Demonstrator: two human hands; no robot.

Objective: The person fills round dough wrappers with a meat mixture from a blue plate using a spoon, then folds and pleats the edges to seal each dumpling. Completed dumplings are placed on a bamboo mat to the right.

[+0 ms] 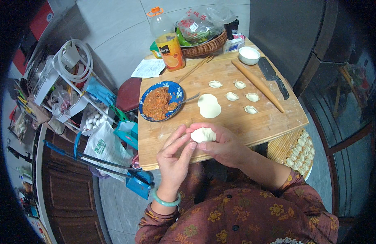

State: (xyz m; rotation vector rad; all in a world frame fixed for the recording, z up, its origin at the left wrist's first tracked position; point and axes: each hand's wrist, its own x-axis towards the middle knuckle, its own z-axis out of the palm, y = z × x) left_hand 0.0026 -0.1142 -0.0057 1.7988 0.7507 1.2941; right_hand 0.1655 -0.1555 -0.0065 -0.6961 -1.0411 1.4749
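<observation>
In front of my chest I hold a pleated white dumpling (pixel 203 135), just above the wooden board's near edge. My right hand (pixel 229 146) cups it, fingers behind and thumb on the near side. The thumb and fingertips of my left hand (pixel 175 149) meet at its left end. Beyond it on the board lie two overlapping round dough wrappers (pixel 210 109). To their left is a blue patterned plate (pixel 145 93) of reddish minced filling (pixel 157 102), a metal spoon (pixel 189 98) resting in it. Several finished dumplings (pixel 232 96) lie to the right of the wrappers.
A wooden rolling pin (pixel 258 85), a cleaver (pixel 273 77) and a white bowl (pixel 249 56) occupy the board's right side. Chopsticks (pixel 195 69), an orange drink bottle (pixel 169 50) and a wicker basket (pixel 204 50) are farther back. Low at right, a slatted tray (pixel 279 145) carries rows of dumplings.
</observation>
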